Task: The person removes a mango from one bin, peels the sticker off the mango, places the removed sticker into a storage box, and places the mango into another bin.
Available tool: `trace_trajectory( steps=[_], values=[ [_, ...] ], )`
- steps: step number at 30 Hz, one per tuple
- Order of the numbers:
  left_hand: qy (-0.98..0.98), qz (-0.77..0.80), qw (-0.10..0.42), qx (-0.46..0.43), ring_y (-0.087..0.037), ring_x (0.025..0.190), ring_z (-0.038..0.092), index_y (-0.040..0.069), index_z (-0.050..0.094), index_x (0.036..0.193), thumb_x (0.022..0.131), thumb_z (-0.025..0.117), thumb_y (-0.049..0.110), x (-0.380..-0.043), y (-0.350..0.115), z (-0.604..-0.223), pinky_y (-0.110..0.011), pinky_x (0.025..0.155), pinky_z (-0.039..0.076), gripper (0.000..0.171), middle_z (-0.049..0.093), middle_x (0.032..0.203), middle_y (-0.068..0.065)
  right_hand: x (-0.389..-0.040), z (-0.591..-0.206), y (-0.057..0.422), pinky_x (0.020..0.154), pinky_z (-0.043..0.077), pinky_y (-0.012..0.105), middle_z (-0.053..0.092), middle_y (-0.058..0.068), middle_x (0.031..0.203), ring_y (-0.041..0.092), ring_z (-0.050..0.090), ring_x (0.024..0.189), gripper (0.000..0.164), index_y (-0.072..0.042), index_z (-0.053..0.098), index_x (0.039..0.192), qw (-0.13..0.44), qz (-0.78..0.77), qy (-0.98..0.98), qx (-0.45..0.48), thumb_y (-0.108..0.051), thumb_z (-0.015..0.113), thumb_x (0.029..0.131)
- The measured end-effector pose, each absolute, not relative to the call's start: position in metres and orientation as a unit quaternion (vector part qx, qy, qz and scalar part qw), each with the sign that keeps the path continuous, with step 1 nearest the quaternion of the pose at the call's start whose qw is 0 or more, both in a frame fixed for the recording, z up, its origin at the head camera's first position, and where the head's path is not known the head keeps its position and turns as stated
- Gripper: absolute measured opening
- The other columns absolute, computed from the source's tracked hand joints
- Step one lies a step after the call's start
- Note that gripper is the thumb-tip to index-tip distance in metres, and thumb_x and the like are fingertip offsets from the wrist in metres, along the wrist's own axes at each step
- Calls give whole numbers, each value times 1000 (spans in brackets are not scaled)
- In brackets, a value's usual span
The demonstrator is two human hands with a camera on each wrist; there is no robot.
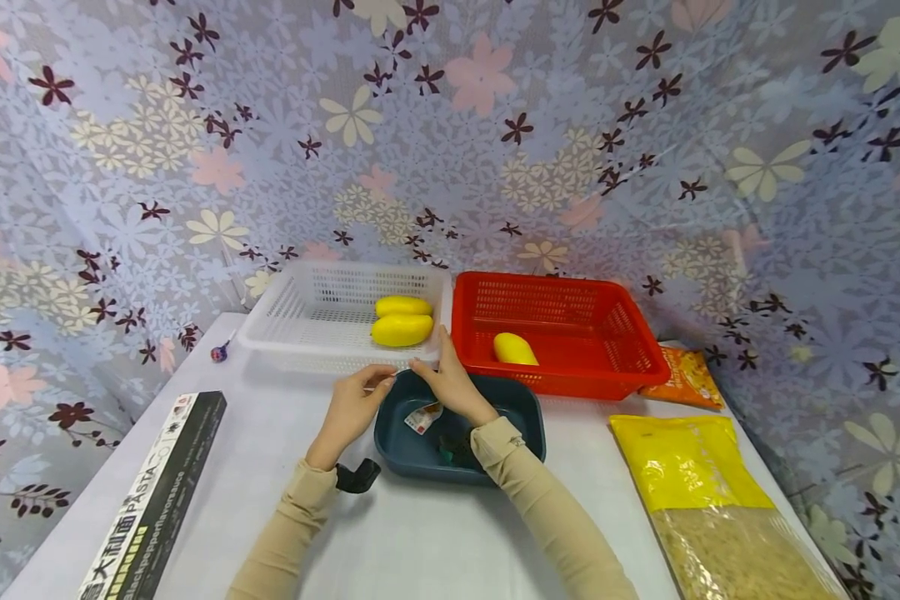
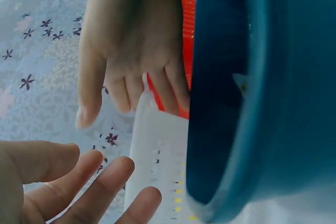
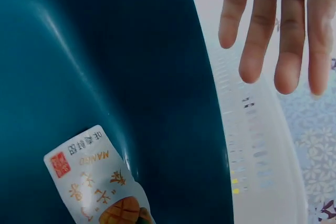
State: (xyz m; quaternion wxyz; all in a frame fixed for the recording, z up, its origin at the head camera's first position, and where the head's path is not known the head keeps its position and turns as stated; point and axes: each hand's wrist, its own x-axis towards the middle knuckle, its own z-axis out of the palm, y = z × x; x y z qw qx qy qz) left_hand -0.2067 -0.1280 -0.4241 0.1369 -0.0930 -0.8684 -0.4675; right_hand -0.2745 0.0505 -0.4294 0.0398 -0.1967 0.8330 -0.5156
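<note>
Left hand (image 1: pixel 355 406): fingers apart and loosely bent, at the left end of the basin's far rim. Right hand (image 1: pixel 453 385): fingers extended, thumb held out toward the left hand, above the far rim; whether either hand touches the rim cannot be told. Dark blue basin (image 1: pixel 435 476): below and between the hands, the right forearm crossing it. Within it, one white mango-print packet (image 1: pixel 423 417), between the wrists, and one dark green item, indistinct, by the right sleeve (image 1: pixel 498 439). Just beyond the hands: white basket (image 1: pixel 330 321) with two yellow fruits (image 1: pixel 402 330); beyond the right hand, red basket (image 1: pixel 585 384) with one yellow fruit (image 1: pixel 514 350). Well left of the left hand: lollipop (image 1: pixel 219 354) and long pasta box (image 1: pixel 157 500). Well right of the right hand: orange packet (image 1: pixel 686 379), yellow-topped bag (image 1: pixel 690 467). Behind all: flowered cloth (image 1: pixel 420 125).
</note>
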Motion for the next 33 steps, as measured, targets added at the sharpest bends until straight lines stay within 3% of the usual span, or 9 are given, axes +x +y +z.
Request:
trace_trajectory(
  steps=[8,17,25,33],
  values=[
    [-869,-472,121,-89,-30,103,67,5,67,119,96,59,16,-207,-126,-427,-43,86,56,27,72,110,-14,-284,-433,41,117,5,66,-4,18,163,35,2,151,82,-1,-5,155,15,-483,853,-196,-34,47,101],
    [-875,-461,123,-83,-32,107,65,5,65,123,97,58,20,-220,-136,-413,-46,90,54,30,70,114,-16,-290,-438,36,122,8,51,-2,20,163,34,2,151,76,1,0,154,-15,-471,864,-179,-26,47,101],
    [-877,-457,120,-83,-36,111,63,6,60,129,97,58,21,-245,-151,-392,-51,94,51,35,67,121,-19,-292,-440,35,122,11,52,-2,18,163,33,4,151,77,-1,0,155,-15,-471,864,-175,-27,47,101],
    [-874,-471,72,-100,-37,119,58,8,55,136,98,57,28,-267,-162,-379,-52,99,48,42,61,131,-18,-293,-441,37,121,12,55,-3,14,164,31,6,151,78,-4,0,155,-9,-470,866,-169,-31,48,100]
  ],
)
